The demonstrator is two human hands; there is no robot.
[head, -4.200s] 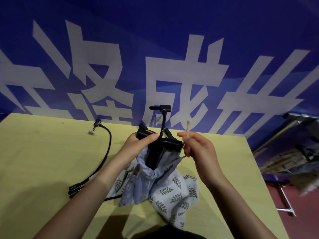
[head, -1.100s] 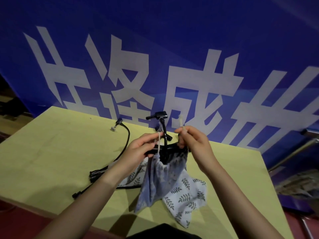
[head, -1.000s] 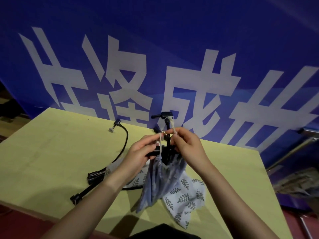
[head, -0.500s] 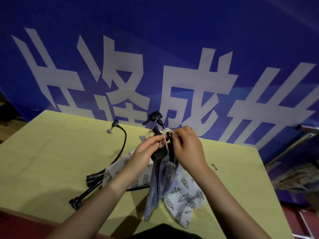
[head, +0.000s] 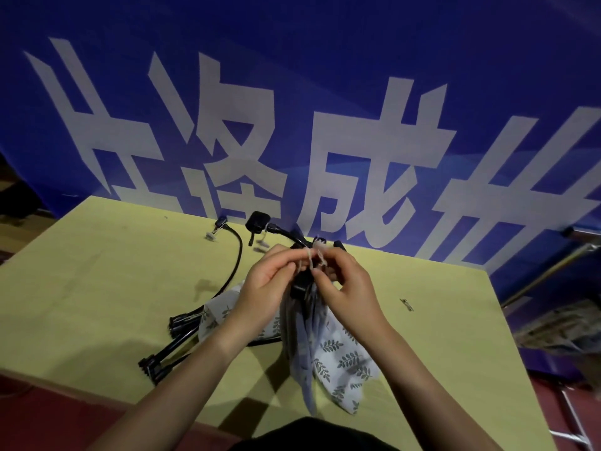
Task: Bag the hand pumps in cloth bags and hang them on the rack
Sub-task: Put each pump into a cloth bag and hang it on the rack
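On the table [head: 97,288], a second pump [head: 208,307] lies left of the cloth bag [head: 331,353], the banner [head: 325,92] behind.

Colours: yellow-green, blue, white, black.

I see a pale yellow-green table [head: 97,288] with a tan near edge. Far behind it, a deep blue banner [head: 325,43] carrying big white characters [head: 234,151]. Cloth bag [head: 338,353] near centre: white with a dark grey-green leaf-sprig print, shaded bluish in its folds. Second cloth bag [head: 214,317] on the left, same leaf print. Pump in the bag [head: 300,284] is black; loose pump [head: 182,340] and its hose on the left, black too. Drawstring [head: 313,255] is beige. Floor [head: 39,411] near left is dark red.
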